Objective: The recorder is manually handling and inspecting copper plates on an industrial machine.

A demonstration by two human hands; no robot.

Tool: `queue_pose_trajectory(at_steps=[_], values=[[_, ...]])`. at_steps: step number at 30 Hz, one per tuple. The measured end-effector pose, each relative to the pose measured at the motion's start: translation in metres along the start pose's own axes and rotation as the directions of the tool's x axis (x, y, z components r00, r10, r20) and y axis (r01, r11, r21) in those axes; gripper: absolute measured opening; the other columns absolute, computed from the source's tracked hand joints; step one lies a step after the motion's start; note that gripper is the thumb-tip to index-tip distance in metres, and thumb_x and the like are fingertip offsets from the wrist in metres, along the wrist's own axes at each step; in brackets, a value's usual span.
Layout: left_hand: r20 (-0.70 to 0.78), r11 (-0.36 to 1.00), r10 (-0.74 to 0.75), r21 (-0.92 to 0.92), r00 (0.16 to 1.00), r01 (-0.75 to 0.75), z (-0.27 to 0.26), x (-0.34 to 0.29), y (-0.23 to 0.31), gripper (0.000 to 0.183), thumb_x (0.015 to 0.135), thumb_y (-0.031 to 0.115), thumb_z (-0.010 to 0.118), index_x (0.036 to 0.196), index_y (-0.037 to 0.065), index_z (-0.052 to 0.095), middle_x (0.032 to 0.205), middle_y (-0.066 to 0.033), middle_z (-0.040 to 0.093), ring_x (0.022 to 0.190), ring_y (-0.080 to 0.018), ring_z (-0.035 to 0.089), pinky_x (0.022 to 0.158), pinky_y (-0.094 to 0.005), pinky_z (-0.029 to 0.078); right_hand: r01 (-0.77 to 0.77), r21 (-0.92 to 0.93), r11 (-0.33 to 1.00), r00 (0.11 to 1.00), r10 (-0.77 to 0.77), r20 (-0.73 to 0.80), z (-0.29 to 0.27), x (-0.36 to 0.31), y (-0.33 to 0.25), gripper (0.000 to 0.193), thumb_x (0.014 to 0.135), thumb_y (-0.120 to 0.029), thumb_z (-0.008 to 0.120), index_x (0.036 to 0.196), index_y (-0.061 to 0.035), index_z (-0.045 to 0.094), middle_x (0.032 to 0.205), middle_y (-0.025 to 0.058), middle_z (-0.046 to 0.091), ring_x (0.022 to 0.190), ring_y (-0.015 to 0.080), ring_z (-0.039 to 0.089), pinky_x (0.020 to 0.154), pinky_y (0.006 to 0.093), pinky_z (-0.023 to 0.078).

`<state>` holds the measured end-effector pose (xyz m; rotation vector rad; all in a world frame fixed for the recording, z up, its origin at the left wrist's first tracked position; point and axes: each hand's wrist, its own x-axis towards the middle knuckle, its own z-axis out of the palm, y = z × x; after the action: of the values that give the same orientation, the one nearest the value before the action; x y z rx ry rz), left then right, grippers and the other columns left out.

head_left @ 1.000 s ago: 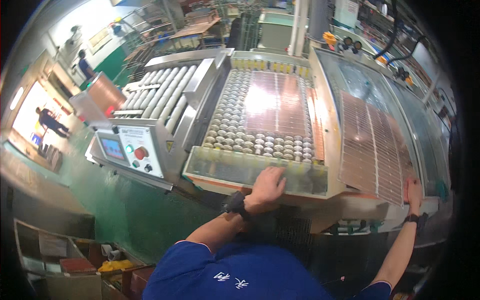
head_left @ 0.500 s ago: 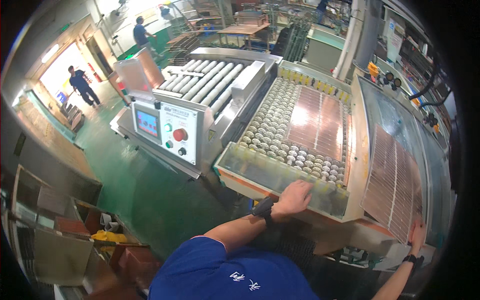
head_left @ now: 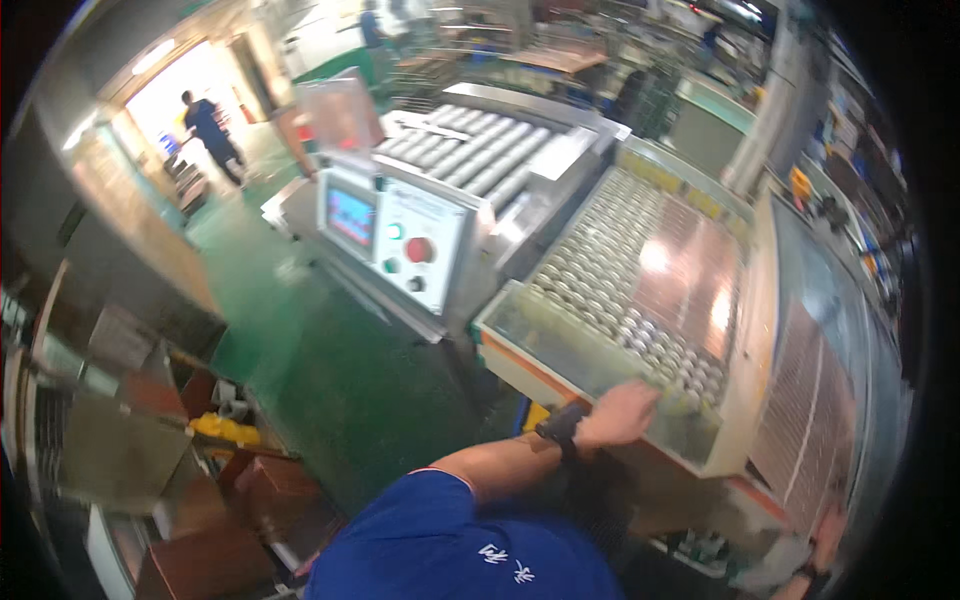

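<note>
My left hand rests on the front edge of the roller conveyor, beside its clear cover, fingers lying over it and holding nothing I can see; blur softens them. A flat copper-coloured panel lies on the rows of small wheels behind that cover. On the right, a second copper panel with pale line patterns leans on the sloping glassy cover of the machine. My right hand is at this panel's lower right corner, fingers closed on its edge; motion blurs them.
A control box with a screen and red button fronts a grey roller unit at left. Boxes and boards crowd the lower left. One person is near the bright doorway; another stands farther back.
My view has swung left, so the machines appear farther right. Both hands keep their places on the conveyor edge and the leaning panel. The person by the doorway has changed pose.
</note>
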<state>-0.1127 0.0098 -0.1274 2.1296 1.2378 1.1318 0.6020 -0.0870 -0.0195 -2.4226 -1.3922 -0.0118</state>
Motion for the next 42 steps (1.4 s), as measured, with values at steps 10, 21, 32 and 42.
queue_pose_trajectory(at_steps=[10,21,32,42], values=[[0.180,0.838,-0.276,-0.437,0.944,0.328,0.001,0.032,0.025,0.033,0.098,0.018,0.061,0.126,-0.001,0.059,0.118,-0.0159,0.067,0.108,-0.0248,0.065,0.092,-0.0342,0.049,-0.231,-0.159,0.960,0.966,0.206,-0.157,-0.027,-0.053,-0.155,0.046,0.086,-0.047,0.057,0.108,-0.0081,0.068,0.106,0.0173,0.071,0.103,0.0389,0.066,0.086,0.0471,0.050],[0.610,0.064,-0.205,-0.772,0.765,0.632,0.024,0.095,0.134,0.036,0.103,0.023,0.053,0.133,0.003,0.053,0.111,-0.0064,0.067,0.100,-0.0162,0.064,0.087,-0.0350,0.051,-0.324,-0.045,0.945,0.932,0.311,-0.187,-0.025,-0.054,-0.158,0.055,0.080,-0.054,0.064,0.114,-0.0110,0.070,0.115,0.0210,0.069,0.109,0.0410,0.064,0.093,0.0482,0.050],[0.642,0.047,-0.203,-0.748,0.740,0.662,0.025,0.101,0.152,0.020,0.095,0.004,0.053,0.114,0.002,0.060,0.096,-0.0054,0.066,0.083,-0.0168,0.063,0.073,-0.0309,0.050,-0.332,-0.023,0.943,0.915,0.316,-0.249,-0.027,-0.060,-0.162,0.050,0.077,-0.051,0.065,0.103,-0.0079,0.068,0.109,0.0213,0.069,0.106,0.0412,0.064,0.089,0.0478,0.050],[0.611,-0.053,-0.341,-0.771,0.714,0.634,0.011,0.106,0.130,0.012,0.096,0.004,0.051,0.105,0.002,0.058,0.087,-0.0071,0.062,0.073,-0.0181,0.061,0.066,-0.0343,0.052,-0.353,-0.078,0.932,0.925,0.336,-0.178,-0.035,-0.060,-0.157,0.059,0.084,-0.056,0.061,0.119,-0.0088,0.066,0.113,0.0212,0.069,0.109,0.0422,0.063,0.092,0.0496,0.049]])
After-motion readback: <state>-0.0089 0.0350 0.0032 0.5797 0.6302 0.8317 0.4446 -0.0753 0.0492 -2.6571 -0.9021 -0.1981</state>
